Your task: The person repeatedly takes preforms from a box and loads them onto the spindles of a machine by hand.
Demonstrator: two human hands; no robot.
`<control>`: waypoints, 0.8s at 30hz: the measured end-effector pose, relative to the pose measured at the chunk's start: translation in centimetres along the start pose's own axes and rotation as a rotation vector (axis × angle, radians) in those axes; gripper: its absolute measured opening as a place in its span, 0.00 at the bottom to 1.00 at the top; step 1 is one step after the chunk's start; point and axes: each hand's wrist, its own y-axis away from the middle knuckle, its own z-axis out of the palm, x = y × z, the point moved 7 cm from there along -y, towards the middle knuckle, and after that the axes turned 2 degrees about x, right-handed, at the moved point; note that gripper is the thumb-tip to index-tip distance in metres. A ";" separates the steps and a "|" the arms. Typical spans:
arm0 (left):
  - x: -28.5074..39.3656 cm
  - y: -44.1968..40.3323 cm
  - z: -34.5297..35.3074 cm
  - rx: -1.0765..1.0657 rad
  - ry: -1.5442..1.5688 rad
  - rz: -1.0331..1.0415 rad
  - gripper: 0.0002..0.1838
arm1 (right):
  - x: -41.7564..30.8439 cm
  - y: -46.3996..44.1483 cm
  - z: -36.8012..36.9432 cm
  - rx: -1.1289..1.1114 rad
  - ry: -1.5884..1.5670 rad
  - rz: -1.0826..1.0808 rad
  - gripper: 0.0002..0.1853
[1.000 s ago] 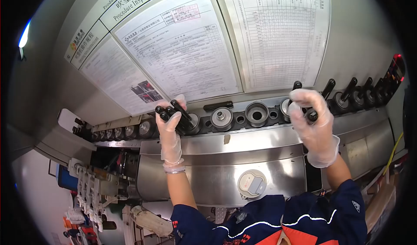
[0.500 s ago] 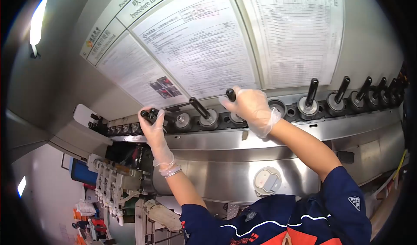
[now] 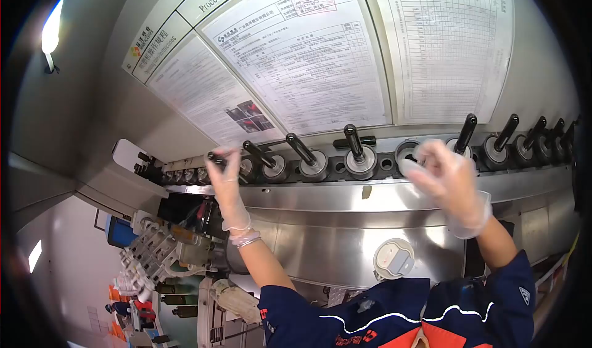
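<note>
My left hand, in a clear glove, pinches a black tube above the left part of the row of round holders. My right hand, gloved too, hovers with fingers curved and apart over an open holder on the right, and no tube shows in it. Between my hands, black tubes stand tilted on metal holders, one near the middle and another left of it. Behind the row lies a black tube on its side.
Printed sheets hang on the panel behind the row. A steel ledge runs in front, with a round pale device on the steel surface below. More tubes stand at the right. Machinery fills the lower left.
My right hand has moved right, away from the middle holder, where a tube now stands. My left hand has fewer tubes in it. The view has shifted.
</note>
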 end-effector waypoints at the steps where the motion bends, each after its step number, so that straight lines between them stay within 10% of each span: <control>1: 0.0 -0.6 -1.4 0.098 0.011 0.048 0.14 | 0.3 0.5 -1.0 0.023 -0.039 0.037 0.19; 15: -4.0 -3.4 -4.1 0.379 -0.635 0.192 0.29 | 1.4 2.6 -3.1 0.063 -0.247 0.175 0.09; 16: -5.0 -4.2 -5.7 0.359 -0.277 0.064 0.32 | 1.6 2.7 -3.4 0.051 -0.246 0.203 0.09; 24: -6.7 -7.7 -9.8 0.295 -0.444 0.074 0.23 | 2.1 3.7 -4.8 0.089 -0.272 0.246 0.08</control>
